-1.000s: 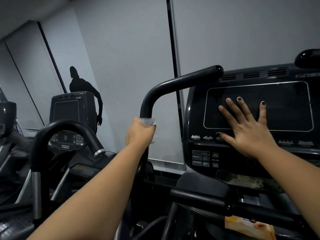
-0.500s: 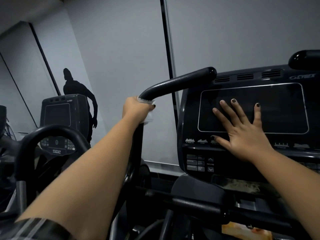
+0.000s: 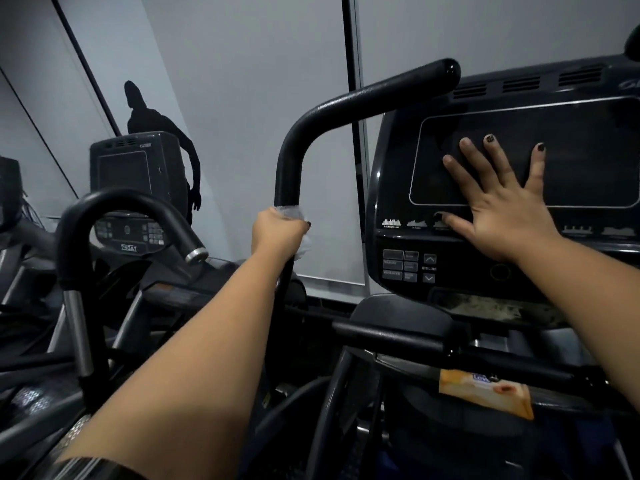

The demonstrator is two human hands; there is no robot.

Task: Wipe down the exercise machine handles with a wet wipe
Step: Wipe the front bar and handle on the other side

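A black curved handle (image 3: 349,102) of the exercise machine rises in the middle and bends right toward the console. My left hand (image 3: 277,235) grips its upright part with a white wet wipe (image 3: 300,216) wrapped between palm and bar; only the wipe's edges show. My right hand (image 3: 498,209) lies flat with spread fingers on the dark screen of the console (image 3: 568,109).
A second machine with a console (image 3: 133,174) and a curved black handle (image 3: 114,209) stands to the left. A horizontal black bar (image 3: 398,336) crosses below the console. An orange wipe packet (image 3: 485,393) lies lower right. A dark figure decal (image 3: 152,119) marks the grey wall.
My left hand has slid down the upright handle from near the bend, carrying the wipe. My right hand stays flat on the console screen.
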